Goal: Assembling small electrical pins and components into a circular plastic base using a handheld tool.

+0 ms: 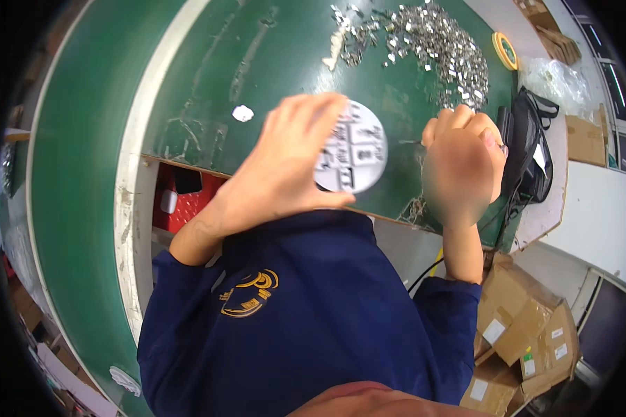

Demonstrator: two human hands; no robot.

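Observation:
A round white disc [368,156] with black markings lies between the thumb and fingers of my left hand [285,153], which are closed about its rim near the table's front edge. To the right, my right hand [462,167] is bent into a fist, partly blurred. A thin tip pokes out from its left side, but what the fist holds is hidden. Beyond both hands, a heap of small shiny metal pieces [452,55] spreads over the green table [285,55]. A small white scalloped piece [243,113] lies left of the disc.
A yellow tape roll [504,51] and a black bag [535,139] are at the right edge, by clear plastic wrap [556,83]. Cardboard boxes [522,313] stand lower right. A red container [181,201] sits under the tabletop. At left runs a green surface [83,174] with a pale rail.

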